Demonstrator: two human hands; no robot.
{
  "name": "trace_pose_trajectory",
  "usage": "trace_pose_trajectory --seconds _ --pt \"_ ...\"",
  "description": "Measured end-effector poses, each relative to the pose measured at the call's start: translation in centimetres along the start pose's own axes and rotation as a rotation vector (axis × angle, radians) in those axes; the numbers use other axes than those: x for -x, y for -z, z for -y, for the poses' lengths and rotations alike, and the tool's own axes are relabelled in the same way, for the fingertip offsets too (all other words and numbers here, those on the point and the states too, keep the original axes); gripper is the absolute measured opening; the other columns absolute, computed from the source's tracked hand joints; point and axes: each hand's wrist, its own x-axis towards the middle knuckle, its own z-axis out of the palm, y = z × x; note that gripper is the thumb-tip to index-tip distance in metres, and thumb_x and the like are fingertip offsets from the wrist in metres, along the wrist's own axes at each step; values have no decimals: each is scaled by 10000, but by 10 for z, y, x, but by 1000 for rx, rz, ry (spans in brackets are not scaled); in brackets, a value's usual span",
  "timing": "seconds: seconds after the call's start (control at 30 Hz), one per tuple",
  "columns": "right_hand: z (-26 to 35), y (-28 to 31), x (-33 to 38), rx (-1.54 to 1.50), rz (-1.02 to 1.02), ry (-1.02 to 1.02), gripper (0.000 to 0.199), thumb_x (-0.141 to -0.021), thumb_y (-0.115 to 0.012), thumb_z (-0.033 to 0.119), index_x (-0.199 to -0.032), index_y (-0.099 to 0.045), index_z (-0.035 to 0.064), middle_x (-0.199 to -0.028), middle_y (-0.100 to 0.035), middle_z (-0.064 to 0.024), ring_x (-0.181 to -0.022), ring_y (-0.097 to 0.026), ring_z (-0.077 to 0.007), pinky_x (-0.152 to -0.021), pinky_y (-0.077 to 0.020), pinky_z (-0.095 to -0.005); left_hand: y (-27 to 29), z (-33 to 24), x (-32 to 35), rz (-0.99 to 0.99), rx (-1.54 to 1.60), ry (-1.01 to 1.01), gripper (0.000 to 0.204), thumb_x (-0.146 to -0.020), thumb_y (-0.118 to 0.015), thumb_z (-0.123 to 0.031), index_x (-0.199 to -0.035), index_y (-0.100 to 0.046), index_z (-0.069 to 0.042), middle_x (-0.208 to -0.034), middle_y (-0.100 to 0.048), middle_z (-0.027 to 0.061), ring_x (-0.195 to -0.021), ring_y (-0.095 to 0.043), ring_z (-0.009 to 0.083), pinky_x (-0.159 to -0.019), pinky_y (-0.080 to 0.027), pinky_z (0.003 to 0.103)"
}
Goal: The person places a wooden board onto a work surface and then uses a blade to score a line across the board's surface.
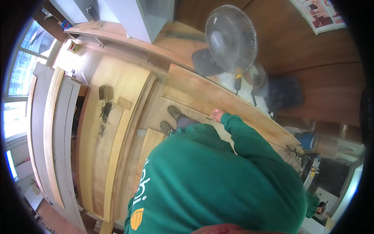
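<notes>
My right hand (218,115), at the end of a green sleeve, is closed with its fingers curled. Whatever it may hold is too small to make out. It is in front of the lower edge of a long wooden board (230,99); I cannot tell whether they touch. A small dark thing shows just below the fingertips. My left hand is out of sight, hidden below my torso. On the stacked plywood sheets (128,78) to the left lies a pile of dark screws or nails (105,111), beside a small open box (105,92) and a small wood block (124,103).
A wire-caged fan (231,39) stands behind the long board. Grey panels with wood strips (52,128) lean at the far left, near a window. My patterned shoes (173,111) are between plywood and board. Another green sleeve (313,202) with a hand shows at lower right.
</notes>
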Motion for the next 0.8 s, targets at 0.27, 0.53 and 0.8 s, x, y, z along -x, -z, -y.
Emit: trace_pose_trajectory --seconds 0.27,0.53,0.8 --pt "-56 38 -148 931 157 603 317 -890 -597 424 -905 -708 127 -805 -693 -125 -749 -655 -311 -737 -520 -473 -67 -25 -14 36 181 -14 438 -914 -570 -442 -854 -739 -43 -849 -702 203 -829 -678 374 -769 -536 473" --pt "100 -28 -145 349 502 171 436 -918 -659 363 -1271 -599 115 -960 -708 -66 -735 -652 -207 -624 -543 -397 -60 -36 41 -226 244 209 442 -915 -558 -440 -907 -739 -36 -941 -705 228 -912 -666 405 -823 -533 474" --pt "164 9 -153 668 513 220 431 -937 -616 412 -1243 -655 112 -1106 -711 -111 -948 -679 -260 -836 -540 -421 -69 -135 51 -281 437 427 469 -917 -550 -459 -955 -740 -32 -983 -701 216 -946 -651 418 -865 -518 492"
